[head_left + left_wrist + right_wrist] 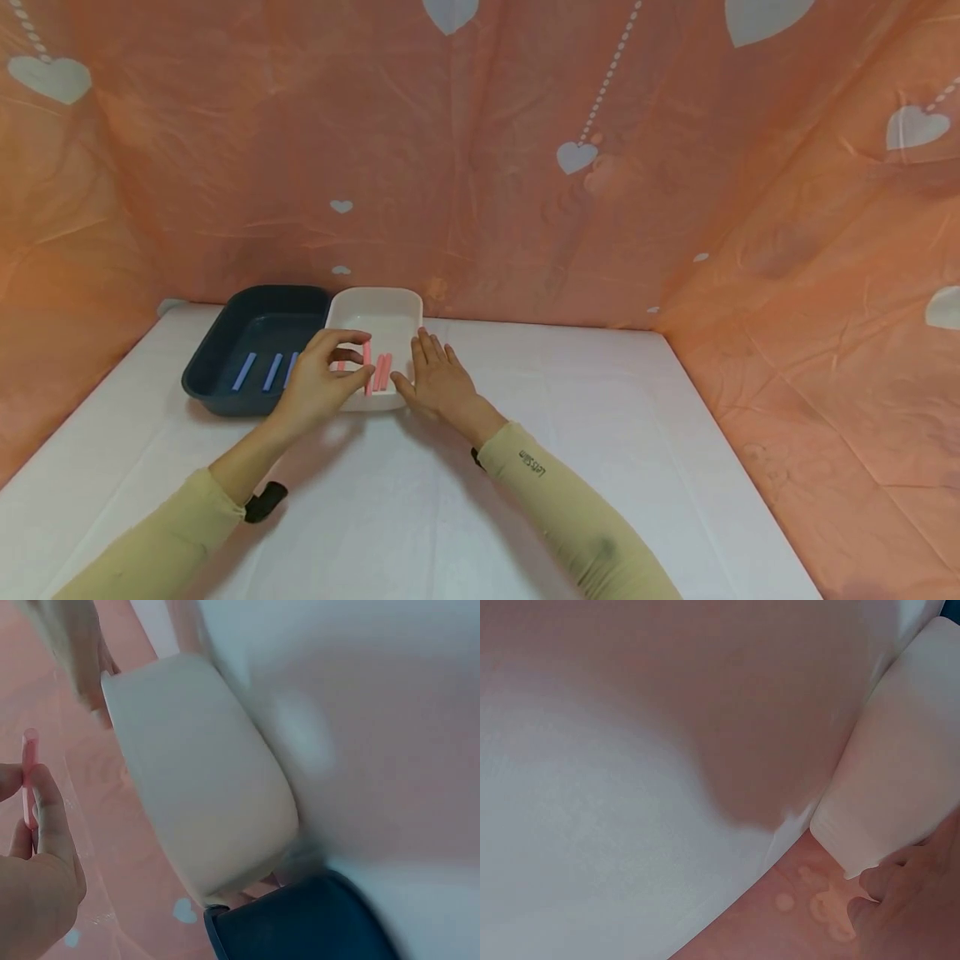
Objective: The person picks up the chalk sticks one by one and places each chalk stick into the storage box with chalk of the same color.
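My left hand (pixel 318 379) pinches a slim pink stick (pixel 367 354) between thumb and fingertips, held upright over a white bin (pixel 377 312). The same stick shows at the left edge of the left wrist view. Inside the bin lie more pink sticks (pixel 384 372), one of them partly hidden behind my left fingers. Against the bin's right side, my right hand (pixel 444 385) rests with its fingers straight; its fingertips (pixel 874 885) appear at the rim in the right wrist view. Several blue sticks (pixel 243 372) lie spaced apart in the dark blue bin (pixel 238 405) to the left.
Both bins stand side by side at the back of a white-covered table (pixel 600 433). An orange sheet with pale hearts (pixel 510 225) hangs behind and around it. Dark bands (pixel 265 502) sit at my wrists.
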`<state>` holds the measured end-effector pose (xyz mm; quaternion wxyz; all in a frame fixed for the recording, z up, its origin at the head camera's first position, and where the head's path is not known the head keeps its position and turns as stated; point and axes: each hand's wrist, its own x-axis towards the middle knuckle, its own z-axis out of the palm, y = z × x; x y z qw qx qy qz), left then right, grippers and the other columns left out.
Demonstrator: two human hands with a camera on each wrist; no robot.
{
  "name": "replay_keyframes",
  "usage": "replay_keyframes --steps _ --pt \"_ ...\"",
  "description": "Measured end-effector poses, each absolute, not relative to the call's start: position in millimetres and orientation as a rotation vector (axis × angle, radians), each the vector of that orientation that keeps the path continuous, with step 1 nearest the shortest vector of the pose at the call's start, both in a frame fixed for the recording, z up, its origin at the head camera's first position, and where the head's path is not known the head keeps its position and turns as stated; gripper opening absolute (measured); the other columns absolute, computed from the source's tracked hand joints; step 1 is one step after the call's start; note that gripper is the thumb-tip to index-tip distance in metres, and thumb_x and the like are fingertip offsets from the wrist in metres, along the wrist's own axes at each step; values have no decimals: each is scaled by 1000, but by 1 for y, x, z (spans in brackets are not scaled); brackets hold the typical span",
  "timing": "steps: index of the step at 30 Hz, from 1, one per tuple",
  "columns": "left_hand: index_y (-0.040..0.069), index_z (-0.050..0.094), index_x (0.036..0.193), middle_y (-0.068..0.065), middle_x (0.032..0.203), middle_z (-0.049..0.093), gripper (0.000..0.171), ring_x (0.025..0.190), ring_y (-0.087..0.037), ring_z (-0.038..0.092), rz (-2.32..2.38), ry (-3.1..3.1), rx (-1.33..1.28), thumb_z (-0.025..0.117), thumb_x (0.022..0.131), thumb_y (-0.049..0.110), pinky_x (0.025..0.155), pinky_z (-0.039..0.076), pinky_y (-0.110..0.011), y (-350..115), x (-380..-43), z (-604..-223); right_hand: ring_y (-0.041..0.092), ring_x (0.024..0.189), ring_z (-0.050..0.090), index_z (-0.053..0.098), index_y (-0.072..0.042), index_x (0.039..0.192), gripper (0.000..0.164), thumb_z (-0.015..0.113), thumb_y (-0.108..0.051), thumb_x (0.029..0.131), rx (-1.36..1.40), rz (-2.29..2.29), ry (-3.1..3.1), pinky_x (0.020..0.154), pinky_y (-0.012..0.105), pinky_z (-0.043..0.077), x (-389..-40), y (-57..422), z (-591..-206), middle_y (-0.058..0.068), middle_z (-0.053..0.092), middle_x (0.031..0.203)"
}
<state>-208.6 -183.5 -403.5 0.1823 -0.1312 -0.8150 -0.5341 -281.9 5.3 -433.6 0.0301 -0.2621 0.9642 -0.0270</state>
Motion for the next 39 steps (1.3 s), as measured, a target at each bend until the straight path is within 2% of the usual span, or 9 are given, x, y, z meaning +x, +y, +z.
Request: replay_keyframes --steps 7,15,27,30,37,39 --pt "-6 60 131 -23 129 54 43 108 -39 67 -1464 -2384 -277 74 91 -2 75 50 -9 -184 -231 -399 24 160 9 14 -4 166 77 26 -56 110 -805 -89 2971 128 41 10 -283 5 -432 9 4 175" --pt "-5 57 136 -25 134 57 46 113 -40 66 -1546 -2483 -248 73 93 2 74 52 -14 -188 -259 -400 24 160 13 17 -4 166 75 28 -54 111 -817 -103 2981 128 40 12 -283 5 -432 10 7 174" --pt "-7 51 144 -28 144 53 52 121 -38 64 -1778 -2662 -199 70 98 7 84 57 -24 -190 -301 -413 24 160 12 16 -4 166 75 25 -54 111 -822 -53 2979 128 40 13 -283 6 -430 10 6 175" --pt "-7 51 144 -29 144 54 52 119 -35 66 -1760 -2737 -225 69 98 8 87 57 -28 -191 -310 -418 24 160 11 15 -5 166 76 24 -56 111 -819 -49 2976 128 41 12 -284 6 -431 10 5 175" --pt "-11 52 142 -33 141 55 51 89 -17 70 -1785 -2800 -268 68 97 6 81 58 -27 -188 -323 -432 23 160 12 15 -6 166 82 24 -63 108 -825 -40 2984 128 42 12 -284 7 -433 9 6 175" --pt "-11 51 142 -34 141 54 51 94 -19 71 -1797 -2802 -279 69 97 7 84 57 -29 -187 -324 -435 22 160 12 14 -6 167 85 24 -66 107 -821 -40 2985 128 41 12 -284 6 -434 8 5 175"
